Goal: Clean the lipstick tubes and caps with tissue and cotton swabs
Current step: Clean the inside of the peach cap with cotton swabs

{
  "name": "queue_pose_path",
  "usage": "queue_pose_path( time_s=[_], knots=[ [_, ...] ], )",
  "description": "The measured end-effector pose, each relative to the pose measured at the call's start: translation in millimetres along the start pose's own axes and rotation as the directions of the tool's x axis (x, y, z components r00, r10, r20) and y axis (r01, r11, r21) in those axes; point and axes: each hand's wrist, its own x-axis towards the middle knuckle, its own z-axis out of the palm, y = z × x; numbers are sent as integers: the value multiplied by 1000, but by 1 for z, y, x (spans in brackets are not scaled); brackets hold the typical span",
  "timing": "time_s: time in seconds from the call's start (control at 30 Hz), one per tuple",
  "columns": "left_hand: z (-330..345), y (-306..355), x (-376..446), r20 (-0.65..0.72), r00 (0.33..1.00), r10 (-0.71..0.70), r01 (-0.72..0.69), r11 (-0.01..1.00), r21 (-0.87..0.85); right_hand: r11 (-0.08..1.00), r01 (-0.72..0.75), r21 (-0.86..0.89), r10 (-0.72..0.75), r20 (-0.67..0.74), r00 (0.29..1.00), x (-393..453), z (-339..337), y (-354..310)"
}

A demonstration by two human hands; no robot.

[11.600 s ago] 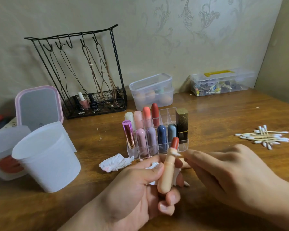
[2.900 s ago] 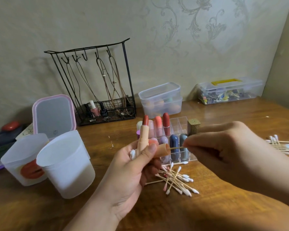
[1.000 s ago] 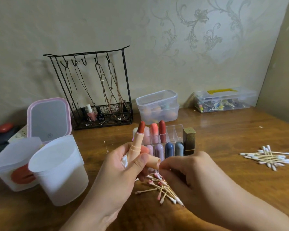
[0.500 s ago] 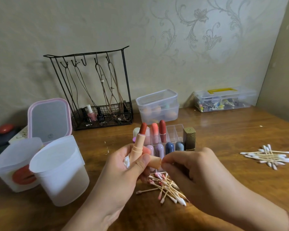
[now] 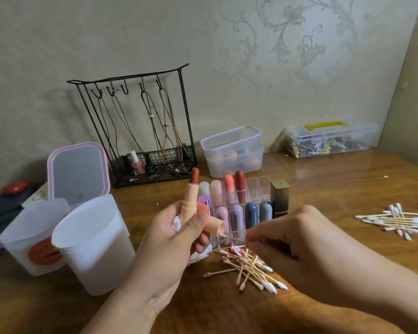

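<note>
My left hand point(image 5: 169, 244) grips an upright peach lipstick tube point(image 5: 188, 206) with its red bullet exposed, the matching peach cap point(image 5: 214, 227) lying sideways under my thumb, and a wad of white tissue point(image 5: 176, 224). My right hand point(image 5: 297, 242) pinches a cotton swab point(image 5: 233, 239) whose far end is inside the cap's open mouth. Below the hands a heap of used, pink-stained swabs point(image 5: 249, 268) lies on the wooden table point(image 5: 323, 189). A pile of clean swabs point(image 5: 396, 220) lies at the right.
A clear acrylic organizer point(image 5: 256, 189) holds several capped lipsticks behind my hands, a gold tube point(image 5: 280, 198) beside it. Two white cups point(image 5: 94, 247) and a pink mirror point(image 5: 79, 172) stand at the left. A wire jewellery rack point(image 5: 140, 131) and plastic boxes point(image 5: 233, 153) line the wall.
My right hand drew back to the right, so the swab's wooden shaft now shows between my fingers and the cap. The left hand lifted the tube and cap slightly.
</note>
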Motion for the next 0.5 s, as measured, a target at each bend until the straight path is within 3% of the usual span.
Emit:
queue_pose_path(
  time_s=[0.13, 0.23, 0.3, 0.37, 0.43, 0.5],
  knots=[
    [3, 2, -2, 23, 999, -29, 29, 999, -17, 1000, -23, -22, 20, -117, 993, 1, -5, 6],
    [4, 3, -3, 21, 999, -32, 33, 999, -9, 999, 2, -53, -3, -20, 1000, 0, -2, 5],
    [5, 3, -3, 16, 999, -33, 34, 999, -10, 1000, 9, 27, -10, 28, 1000, 0, -3, 1],
    [6, 2, -4, 22, 1000, -21, 21, 1000, -4, 998, 10, 68, -6, -66, 998, 0, -4, 0],
    [7, 2, -4, 30, 1000, 2, -3, 1000, 13, 1000, -17, -3, 17, -165, 986, 0, -1, 0],
    [7, 1, -4, 26, 1000, 18, -19, 1000, 25, 996, -56, -69, 46, -138, 989, -1, 8, -3]
  ],
)
